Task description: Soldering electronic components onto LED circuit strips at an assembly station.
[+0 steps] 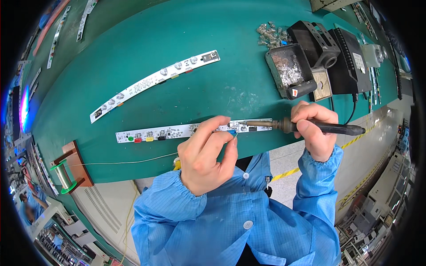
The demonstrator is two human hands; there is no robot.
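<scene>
Landmark: narrow white circuit board strip (177, 131), lying flat near the front edge of the green bench (146, 53).
Right hand (316, 128): at the strip's right end, grip closed around a soldering iron (310, 127) whose tip rests on the strip.
Left hand (207, 153): over the strip's middle, fingers pinched on solder wire (128, 162).
Wire spool (63, 176): left of and below the strip, on a brown stand.
Second strip (151, 82): beyond the landmark, apart.
Iron holder (298, 66): beyond the strip's right end.
</scene>
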